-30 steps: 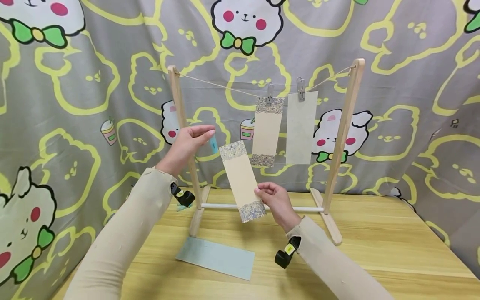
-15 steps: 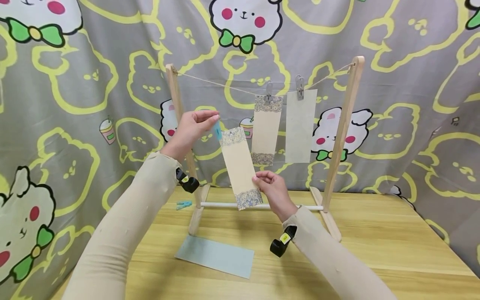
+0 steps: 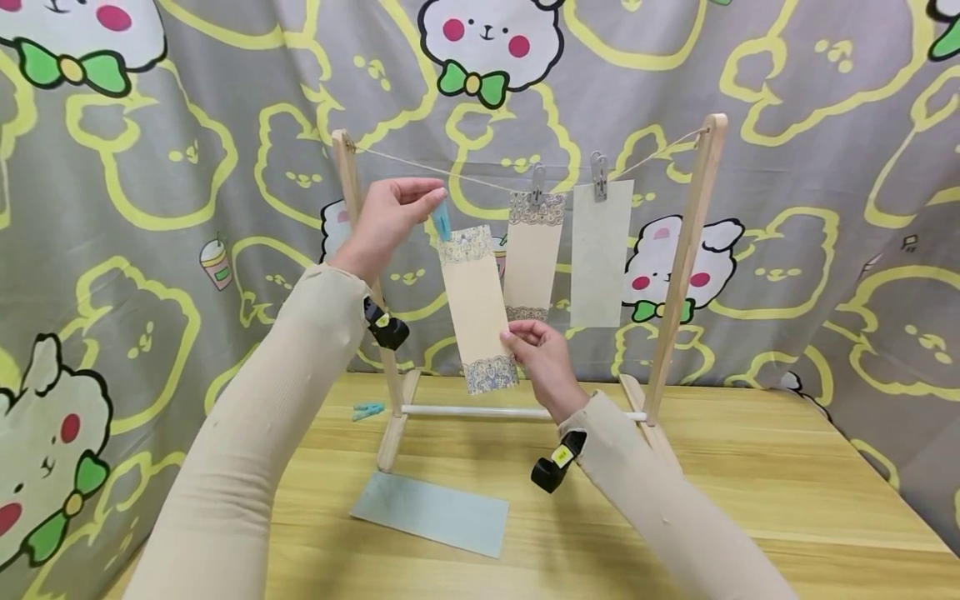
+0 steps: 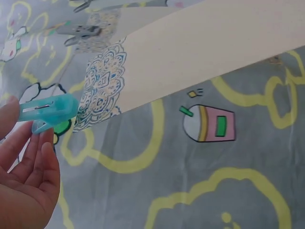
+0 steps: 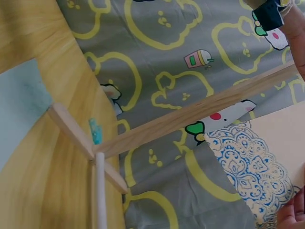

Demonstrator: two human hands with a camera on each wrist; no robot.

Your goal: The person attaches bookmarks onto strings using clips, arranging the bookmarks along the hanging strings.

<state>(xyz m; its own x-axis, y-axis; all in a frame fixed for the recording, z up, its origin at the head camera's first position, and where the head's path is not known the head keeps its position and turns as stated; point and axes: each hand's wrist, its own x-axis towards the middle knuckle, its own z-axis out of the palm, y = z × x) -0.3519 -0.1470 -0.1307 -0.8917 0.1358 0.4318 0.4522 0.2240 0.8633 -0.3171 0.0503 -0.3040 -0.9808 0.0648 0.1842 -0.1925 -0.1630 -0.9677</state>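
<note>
Below the string (image 3: pixel 405 161), the left hand (image 3: pixel 392 218) pinches a blue clothespin (image 3: pixel 442 221) and the right hand (image 3: pixel 547 362) pinches the tilted lace-patterned card (image 3: pixel 477 308), best held lightly and squared to the string.

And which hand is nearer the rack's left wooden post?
The left. In the head view the left hand overlaps the left wooden post, holding a teal clip; the right hand is lower and farther right, at the right edge of a lace-patterned card.

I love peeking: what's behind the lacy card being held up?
Behind the lacy card is the cartoon curtain; part of a printed drink cup peeks out. What the card covers can't be seen.
</note>
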